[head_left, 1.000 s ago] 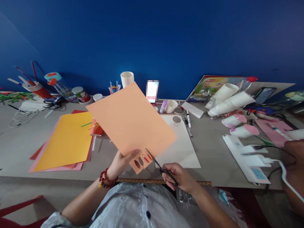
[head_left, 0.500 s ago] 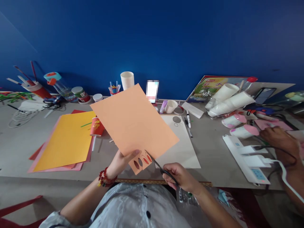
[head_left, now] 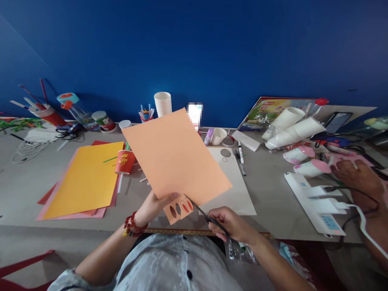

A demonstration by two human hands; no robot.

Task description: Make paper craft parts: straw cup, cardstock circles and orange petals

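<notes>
A large sheet of orange paper (head_left: 177, 155) is held up at a slant over the table, its lower corner pinched by my left hand (head_left: 159, 206). Along that corner are several leaf-shaped ovals, some of them red inside and others looking like cut-out holes. My right hand (head_left: 226, 222) grips black-handled scissors (head_left: 209, 218), their blades at the paper's lower edge beside the rightmost red oval. Beneath the orange sheet lies a white sheet (head_left: 242, 198) with a dark oval and small drawn circles on it.
On the left lie stacked yellow and pink sheets (head_left: 85, 182) beside a red paper cup (head_left: 124, 161). White cups (head_left: 163, 103) stand at the back. A power strip (head_left: 313, 204) sits on the right, near another person's hand (head_left: 359, 176).
The orange sheet has shifted slightly right and turned a little. My scissors stay at its lower edge. At the right, the other person's hand has moved and spread its fingers.
</notes>
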